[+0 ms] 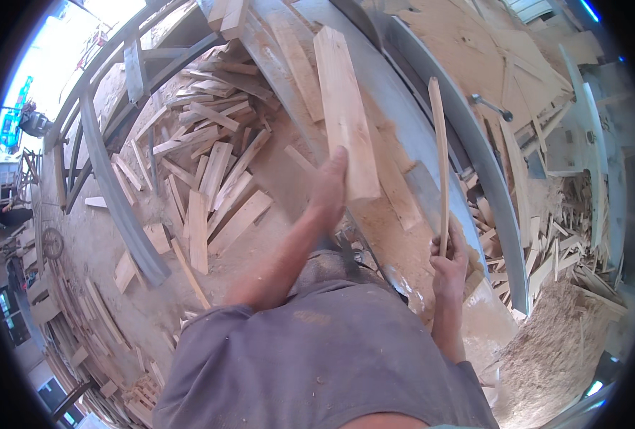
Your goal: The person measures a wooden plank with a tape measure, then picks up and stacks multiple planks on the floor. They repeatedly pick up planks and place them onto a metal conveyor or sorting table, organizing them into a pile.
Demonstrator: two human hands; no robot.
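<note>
A thick, pale wooden board hangs tilted over the metal table. My left hand is closed on its near left edge, with the thumb along the side and the other fingers mostly hidden. To the right, a thin wooden strip stands up lengthwise from my right hand, whose fingers are wrapped round its near end. Beneath the thick board, another plank and a flatter piece lie on the sawdust-covered tabletop.
A heap of cut wood pieces covers the floor at my left, beside a grey metal frame. Along the table's right side runs a curved-looking metal rail. Past it lie wood offcuts and a sawdust mound.
</note>
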